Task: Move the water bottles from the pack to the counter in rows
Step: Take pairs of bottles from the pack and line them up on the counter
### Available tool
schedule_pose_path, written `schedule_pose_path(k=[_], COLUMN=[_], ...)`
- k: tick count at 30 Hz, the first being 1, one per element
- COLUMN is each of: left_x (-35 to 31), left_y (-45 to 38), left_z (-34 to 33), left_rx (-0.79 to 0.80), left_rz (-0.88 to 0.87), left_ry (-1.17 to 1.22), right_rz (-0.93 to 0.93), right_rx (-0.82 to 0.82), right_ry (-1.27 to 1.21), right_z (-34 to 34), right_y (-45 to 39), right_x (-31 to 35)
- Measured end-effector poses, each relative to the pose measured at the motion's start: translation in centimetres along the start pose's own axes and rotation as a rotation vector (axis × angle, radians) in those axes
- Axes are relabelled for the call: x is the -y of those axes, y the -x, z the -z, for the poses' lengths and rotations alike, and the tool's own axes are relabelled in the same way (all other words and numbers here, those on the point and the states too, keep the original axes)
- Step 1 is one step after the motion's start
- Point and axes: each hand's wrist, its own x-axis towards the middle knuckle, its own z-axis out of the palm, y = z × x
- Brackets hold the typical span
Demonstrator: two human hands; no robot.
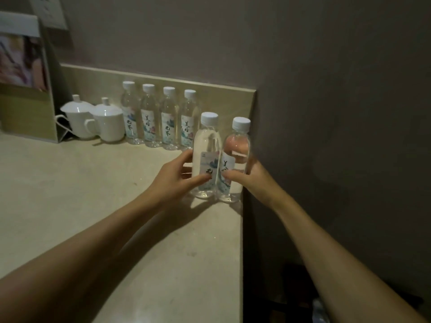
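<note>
Several clear water bottles with white caps and painted labels stand in a row (161, 117) against the backsplash. In front of that row, near the counter's right edge, two more bottles stand upright and touching. My left hand (177, 177) grips the left bottle (206, 145) around its label. My right hand (251, 174) grips the right bottle (238, 148) the same way. Both bottles rest on the beige counter (93, 206). The pack is not in view.
Two white lidded cups (95, 120) stand left of the back row. A framed picture stand (25, 78) leans at the far left. The counter ends at a sharp right edge (242, 252), with a grey wall and dark floor space beyond.
</note>
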Motion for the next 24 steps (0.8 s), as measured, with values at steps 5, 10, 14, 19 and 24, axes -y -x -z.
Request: schedule_pose_path(k=[5, 10, 14, 19, 24], left_x=[0.4, 0.9, 1.9, 2.4, 2.8], left_y=[0.0, -1.2, -2.6, -4.9, -5.8], left_z=[-0.2, 0.0, 0.2, 0.5, 0.2], left_rx=[-0.073, -0.080, -0.083, -0.063, -0.077], left_rz=[-0.021, 0.001, 0.016, -0.007, -0.032], left_ry=[-0.308, -0.337, -0.282, -0.245, -0.273], right_rz=[0.003, -0.019, -0.010, -0.055, -0.098], right_rx=[-0.226, -0.381, -0.356, -0.376, -0.514], right_ry=[0.297, 0.321, 0.254, 0.264, 0.249], right_z=[-1.5, -2.4, -1.8, -2.2, -3.2], right_y=[1.9, 2.0, 0.3, -1.5, -2.3], right_x=[-1.0, -2.9, -3.4, -2.7, -2.6])
